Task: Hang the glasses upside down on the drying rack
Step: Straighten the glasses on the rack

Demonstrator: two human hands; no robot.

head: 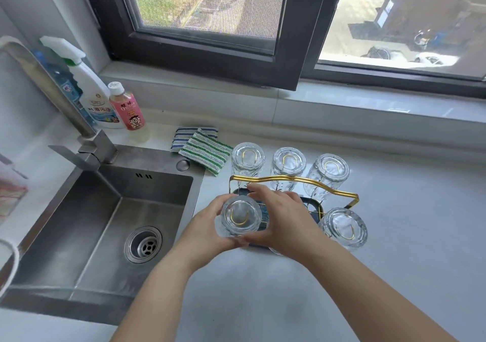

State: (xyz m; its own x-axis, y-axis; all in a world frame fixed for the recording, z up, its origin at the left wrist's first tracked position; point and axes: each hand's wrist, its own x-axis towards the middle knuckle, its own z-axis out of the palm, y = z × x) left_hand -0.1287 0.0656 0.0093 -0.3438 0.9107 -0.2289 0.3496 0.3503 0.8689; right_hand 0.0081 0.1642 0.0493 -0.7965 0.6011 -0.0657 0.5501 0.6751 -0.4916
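1. Pale grey counter (394, 236) fills the lower right of the frame, with a steel sink (105, 210) at lower left and a window across the top.
2. At centre stands the drying rack (294, 180), a gold wire frame on a dark tray; four glasses already hang on it base-up: three in the far row (247, 157) (288, 161) (330, 169) and one at the near right (344, 227).
3. A fifth glass (240, 216), also base-up, sits at the near left corner, its long axis roughly vertical; a gold prong shows through its base, so it seems to be partly on the peg.
4. The left hand (203, 232) cups it from the left and the right hand (282, 220) from the right, both curled closed around its wall.
5. Both hands are equally near; judging by this, what is left is a straight lowering along the peg, then letting go.
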